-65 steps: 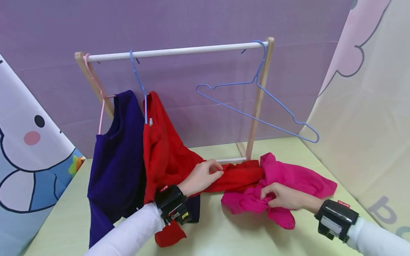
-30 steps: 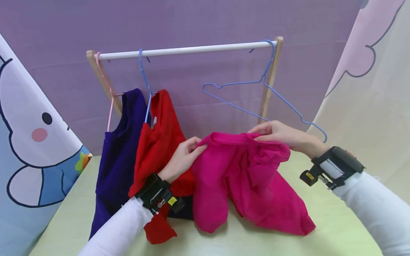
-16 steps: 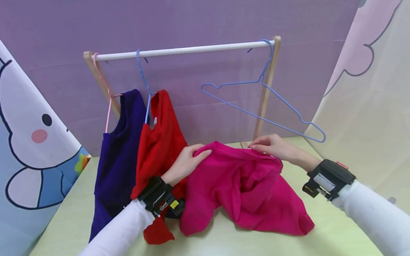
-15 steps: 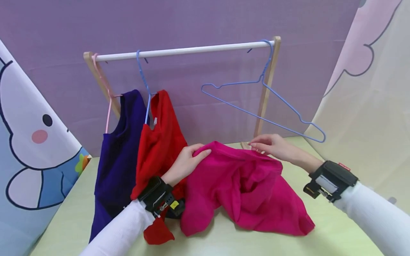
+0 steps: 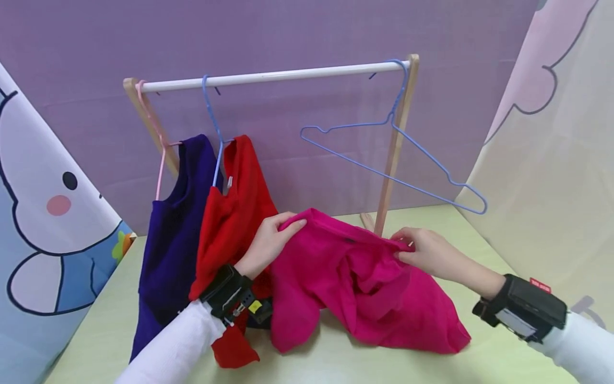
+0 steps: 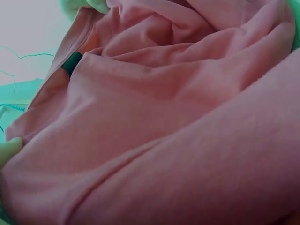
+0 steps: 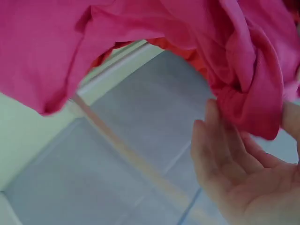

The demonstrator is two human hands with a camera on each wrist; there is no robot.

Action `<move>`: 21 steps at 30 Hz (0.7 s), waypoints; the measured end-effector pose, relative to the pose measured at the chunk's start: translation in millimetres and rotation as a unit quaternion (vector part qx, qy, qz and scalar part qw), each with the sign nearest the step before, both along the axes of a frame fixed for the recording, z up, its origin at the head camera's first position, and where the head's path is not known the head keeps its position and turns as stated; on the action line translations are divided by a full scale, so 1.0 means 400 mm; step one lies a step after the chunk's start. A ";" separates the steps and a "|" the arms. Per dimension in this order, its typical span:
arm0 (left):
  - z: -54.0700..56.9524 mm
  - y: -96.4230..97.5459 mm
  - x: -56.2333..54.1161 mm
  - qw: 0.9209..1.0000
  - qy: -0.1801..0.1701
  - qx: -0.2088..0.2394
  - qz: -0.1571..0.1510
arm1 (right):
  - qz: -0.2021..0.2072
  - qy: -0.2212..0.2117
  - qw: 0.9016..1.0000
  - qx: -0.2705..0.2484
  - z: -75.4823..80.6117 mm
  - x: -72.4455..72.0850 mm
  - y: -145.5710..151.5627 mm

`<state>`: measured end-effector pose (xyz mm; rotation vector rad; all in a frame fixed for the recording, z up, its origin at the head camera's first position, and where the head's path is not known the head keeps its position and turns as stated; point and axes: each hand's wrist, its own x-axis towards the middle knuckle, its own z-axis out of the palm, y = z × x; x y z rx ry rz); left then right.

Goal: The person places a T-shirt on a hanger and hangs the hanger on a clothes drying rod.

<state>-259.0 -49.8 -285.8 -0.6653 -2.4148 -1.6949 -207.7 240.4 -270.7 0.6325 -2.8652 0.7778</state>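
Note:
A bright pink top [image 5: 307, 277] is draped over the table between both hands, its upper edge raised. My left hand [image 5: 268, 240] pinches the left end of that edge; the thumb [image 6: 10, 150] lies on the cloth in the left wrist view. At the edge's right end, my right hand [image 5: 427, 253] holds a fold between thumb and fingers, with its palm [image 7: 262, 187] visible in the right wrist view. A small dark label [image 6: 71, 63] shows inside the edge. Behind hangs a bare blue hanger [image 5: 392, 113], apart from both hands.
A white rod [image 5: 288, 76] on wooden posts forms the rack. A red top [image 5: 235, 213] hangs on another blue hanger [image 5: 211, 112], beside my left wrist. Farther left, a dark blue garment [image 5: 177, 250] hangs from a pink hanger [image 5: 150, 117]. Curtains enclose the pale table [image 5: 355, 368].
My left hand has gone from the red sleeve to the pink top. The crumpled pink top was lifted and spread, then lowered slightly. Lately my right hand has shifted down and right along its edge.

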 end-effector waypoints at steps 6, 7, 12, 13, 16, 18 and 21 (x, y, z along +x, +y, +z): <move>-0.006 -0.017 -0.001 1.000 -0.001 -0.004 -0.015 | 0.004 -0.036 0.999 -0.023 -0.003 -0.041 0.071; -0.007 -0.018 0.000 1.000 0.007 -0.010 -0.017 | 0.003 -0.041 0.999 -0.027 -0.002 -0.045 0.080; -0.006 -0.021 0.006 0.999 0.035 -0.023 -0.022 | -0.003 -0.028 0.998 -0.055 0.012 -0.057 0.106; -0.005 -0.021 0.008 0.999 0.035 -0.019 -0.020 | -0.006 -0.032 0.997 -0.071 0.017 -0.058 0.110; -0.004 -0.027 0.009 1.000 0.024 0.000 -0.007 | -0.029 -0.084 0.987 -0.135 0.032 -0.065 0.124; -0.005 -0.032 0.008 1.000 0.016 0.010 -0.001 | -0.035 -0.142 0.972 -0.183 0.039 -0.069 0.134; -0.004 -0.041 0.008 1.000 0.011 0.013 0.000 | -0.033 -0.204 0.957 -0.203 0.046 -0.069 0.146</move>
